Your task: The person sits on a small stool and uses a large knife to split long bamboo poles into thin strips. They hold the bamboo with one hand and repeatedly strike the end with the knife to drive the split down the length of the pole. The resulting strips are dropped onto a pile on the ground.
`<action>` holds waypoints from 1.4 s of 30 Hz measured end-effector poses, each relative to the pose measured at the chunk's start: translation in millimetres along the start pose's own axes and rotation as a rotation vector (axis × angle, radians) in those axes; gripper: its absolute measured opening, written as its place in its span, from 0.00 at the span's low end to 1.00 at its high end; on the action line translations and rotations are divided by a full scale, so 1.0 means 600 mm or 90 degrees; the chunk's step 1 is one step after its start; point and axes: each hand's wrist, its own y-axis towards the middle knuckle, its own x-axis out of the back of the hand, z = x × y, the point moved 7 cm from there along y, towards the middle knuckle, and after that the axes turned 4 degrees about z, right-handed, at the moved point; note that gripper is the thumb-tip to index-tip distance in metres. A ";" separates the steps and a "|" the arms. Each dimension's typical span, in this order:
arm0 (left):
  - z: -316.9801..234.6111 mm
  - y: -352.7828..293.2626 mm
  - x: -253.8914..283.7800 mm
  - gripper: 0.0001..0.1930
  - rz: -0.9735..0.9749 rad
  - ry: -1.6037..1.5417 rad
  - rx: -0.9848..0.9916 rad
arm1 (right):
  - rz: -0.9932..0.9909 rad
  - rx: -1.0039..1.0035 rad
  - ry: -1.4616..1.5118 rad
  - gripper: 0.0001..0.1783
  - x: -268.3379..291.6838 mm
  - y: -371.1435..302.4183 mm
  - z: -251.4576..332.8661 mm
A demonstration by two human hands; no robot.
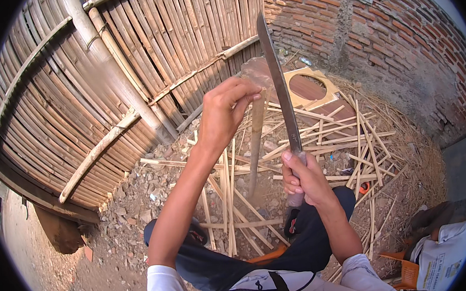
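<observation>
Dark steel machete [278,69] rises above the closed fingers of the right hand [310,180], handle [295,199] in grip; tapering stick [257,135], apparently bamboo, hangs beneath the pinched fingertips of the left hand [221,113].

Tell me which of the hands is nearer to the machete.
Right. The right hand grips the machete by its handle; the left hand is apart from it, to its left, holding the top of a stick.

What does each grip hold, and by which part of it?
The right grip holds a machete by its handle; the left grip pinches a stick at its upper end.
</observation>
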 end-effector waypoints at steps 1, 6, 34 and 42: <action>-0.003 0.001 0.000 0.09 -0.001 -0.002 -0.005 | 0.004 0.001 0.002 0.18 -0.003 0.001 0.005; -0.010 0.003 -0.002 0.09 -0.006 -0.008 -0.030 | 0.039 -0.041 -0.023 0.18 0.002 0.024 0.010; -0.035 0.018 0.013 0.07 0.051 0.214 -0.098 | 0.054 -0.261 -0.156 0.16 0.046 0.095 -0.059; -0.018 0.019 0.009 0.09 0.050 0.170 -0.082 | 0.160 -0.342 0.097 0.14 0.049 0.097 -0.086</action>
